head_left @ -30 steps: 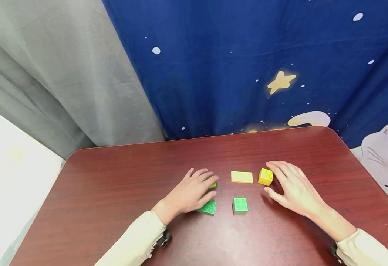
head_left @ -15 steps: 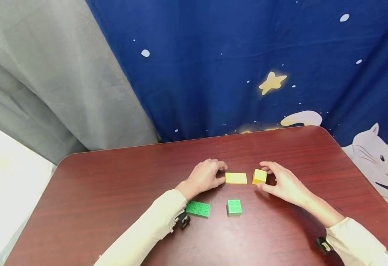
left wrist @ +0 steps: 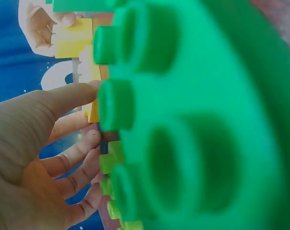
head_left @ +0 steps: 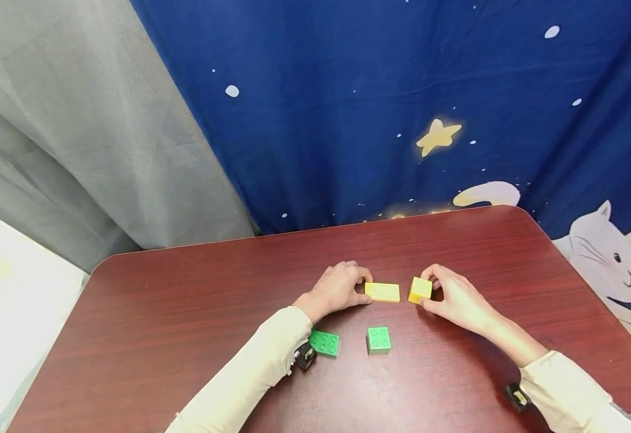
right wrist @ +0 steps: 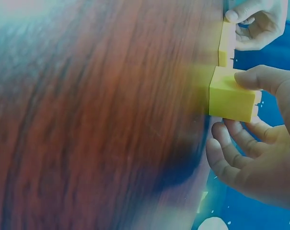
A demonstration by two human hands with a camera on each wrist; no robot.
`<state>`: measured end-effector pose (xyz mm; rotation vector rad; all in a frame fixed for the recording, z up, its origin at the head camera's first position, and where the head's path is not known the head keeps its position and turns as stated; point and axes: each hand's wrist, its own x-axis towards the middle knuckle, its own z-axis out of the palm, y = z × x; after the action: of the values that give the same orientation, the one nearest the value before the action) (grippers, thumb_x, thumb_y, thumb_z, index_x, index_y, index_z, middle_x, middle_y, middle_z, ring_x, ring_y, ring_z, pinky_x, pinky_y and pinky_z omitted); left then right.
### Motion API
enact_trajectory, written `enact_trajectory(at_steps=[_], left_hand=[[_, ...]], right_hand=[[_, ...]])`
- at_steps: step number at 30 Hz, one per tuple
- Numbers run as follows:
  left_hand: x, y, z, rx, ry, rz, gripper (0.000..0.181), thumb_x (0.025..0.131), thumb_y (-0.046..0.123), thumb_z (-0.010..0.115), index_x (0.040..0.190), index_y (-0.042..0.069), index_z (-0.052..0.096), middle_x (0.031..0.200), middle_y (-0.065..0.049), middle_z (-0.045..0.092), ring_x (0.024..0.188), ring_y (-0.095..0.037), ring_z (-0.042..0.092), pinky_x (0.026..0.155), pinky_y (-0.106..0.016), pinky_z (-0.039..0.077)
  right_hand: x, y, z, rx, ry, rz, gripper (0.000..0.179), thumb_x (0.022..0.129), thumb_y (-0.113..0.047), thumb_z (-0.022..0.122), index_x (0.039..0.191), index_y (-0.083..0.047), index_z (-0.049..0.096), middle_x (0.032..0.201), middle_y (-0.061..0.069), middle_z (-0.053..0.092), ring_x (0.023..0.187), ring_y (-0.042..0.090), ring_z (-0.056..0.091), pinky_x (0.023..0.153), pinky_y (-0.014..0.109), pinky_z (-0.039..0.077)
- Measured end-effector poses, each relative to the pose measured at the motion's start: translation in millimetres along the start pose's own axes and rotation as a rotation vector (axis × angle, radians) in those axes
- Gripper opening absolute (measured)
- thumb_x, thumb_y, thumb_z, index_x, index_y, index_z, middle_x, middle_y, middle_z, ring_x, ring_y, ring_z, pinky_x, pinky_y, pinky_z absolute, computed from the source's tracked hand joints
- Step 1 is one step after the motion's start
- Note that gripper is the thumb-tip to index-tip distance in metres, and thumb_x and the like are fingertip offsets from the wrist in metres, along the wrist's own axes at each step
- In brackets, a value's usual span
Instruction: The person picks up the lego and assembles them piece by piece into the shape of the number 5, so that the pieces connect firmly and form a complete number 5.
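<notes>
In the head view, a flat, long yellow toy brick (head_left: 382,292) lies near the middle of the table. My left hand (head_left: 338,288) pinches its left end between thumb and index finger. Just right of it, my right hand (head_left: 458,299) holds a taller, cube-like yellow brick (head_left: 420,290) between thumb and fingertips. The right wrist view shows this yellow block (right wrist: 233,95) with studs on one side and the thumb on its near face. A small gap separates the two yellow bricks. Lime-green bricks (left wrist: 115,152) appear beneath my left fingers in the left wrist view.
A square green brick (head_left: 378,340) sits nearer me on the dark red wooden table (head_left: 185,337). A longer green brick (head_left: 325,343) lies partly behind my left sleeve and wrist camera (head_left: 307,355). Blue and grey curtains hang beyond the table's far edge.
My left hand has moved right from over the green bricks and taken hold of the flat yellow brick. My right fingers have closed in on the cube-like yellow brick. The head view has shifted slightly.
</notes>
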<state>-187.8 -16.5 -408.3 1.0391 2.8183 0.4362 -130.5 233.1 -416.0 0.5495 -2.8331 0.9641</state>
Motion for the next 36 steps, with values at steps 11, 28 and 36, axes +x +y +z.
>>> enact_trajectory(at_steps=[11, 28, 36], left_hand=[[-11.1, -8.0, 1.1, -0.061, 0.002, -0.017, 0.029, 0.071, 0.038, 0.079, 0.094, 0.022, 0.068, 0.081, 0.008, 0.053, 0.077, -0.008, 0.047, 0.064, -0.027, 0.036], [-23.0, -14.4, -1.8, -0.134, -0.021, -0.045, 0.025, 0.066, 0.037, 0.083, 0.082, 0.025, 0.068, 0.077, 0.011, 0.055, 0.077, -0.008, 0.047, 0.065, -0.028, 0.034], [-25.6, -13.7, -2.9, -0.108, -0.031, -0.076, 0.023, 0.066, 0.039, 0.083, 0.078, 0.026, 0.067, 0.074, 0.012, 0.053, 0.075, -0.007, 0.045, 0.064, -0.028, 0.032]], right_hand=[[3.6, -6.4, 1.0, 0.077, 0.011, -0.015, 0.034, 0.07, -0.002, 0.076, 0.095, -0.008, 0.053, 0.089, 0.0, 0.056, 0.082, 0.018, 0.057, 0.065, 0.03, 0.051], [23.8, -31.2, 19.1, 0.149, -0.014, -0.104, 0.036, 0.069, -0.005, 0.078, 0.098, -0.01, 0.057, 0.09, -0.004, 0.057, 0.08, 0.015, 0.057, 0.069, 0.031, 0.05], [25.2, -36.9, 25.8, 0.228, -0.076, -0.091, 0.035, 0.074, -0.004, 0.075, 0.103, -0.01, 0.057, 0.093, -0.001, 0.056, 0.078, 0.019, 0.057, 0.054, 0.024, 0.049]])
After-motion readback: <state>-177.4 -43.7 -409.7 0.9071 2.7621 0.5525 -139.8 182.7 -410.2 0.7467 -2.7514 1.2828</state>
